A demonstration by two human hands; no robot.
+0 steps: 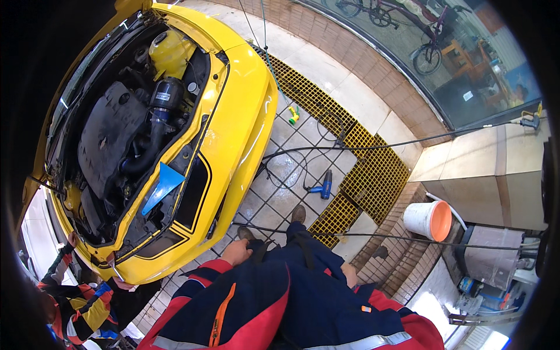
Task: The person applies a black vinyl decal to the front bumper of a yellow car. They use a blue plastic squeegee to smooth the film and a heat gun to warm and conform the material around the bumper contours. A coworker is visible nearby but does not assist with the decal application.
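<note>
My left hand (236, 252) is curled closed by my left knee, close to the yellow car's (242, 116) front bumper. Dark material shows at its fingers, but I cannot make out what they hold. Only the back of my right hand (350, 274) shows at my right thigh; its fingers are hidden. A blue triangular sheet or scraper (163, 185) lies on the car's front edge, beside the open engine bay (111, 134). On the tiles ahead of my feet rests a blue heat gun (322, 185) with a cord.
Another person's sleeve (81, 303) reaches to the car's front corner at left. A yellow-green spray nozzle (293, 115) hangs on a hose. Yellow floor grating (373, 175) and a black cable (379, 146) run across. A white bucket (417, 220) with orange inside stands at right.
</note>
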